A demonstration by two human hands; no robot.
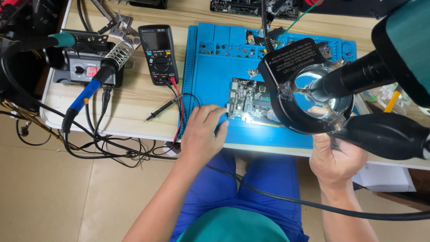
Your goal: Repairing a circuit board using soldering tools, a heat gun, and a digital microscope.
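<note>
Left hand (202,134) flat on near edge of blue mat (206,67), fingers together, tips just beside circuit board (248,104). Board at mat centre, partly under ring light (293,80). Right hand (336,159) near right, under ring light; finger state cannot tell. Multimeter (159,54), soldering iron (89,89) far left.

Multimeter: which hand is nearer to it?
Left. The left hand rests on the blue mat's edge, just below-right of the multimeter; the right hand is far right, under the ring light.
</note>
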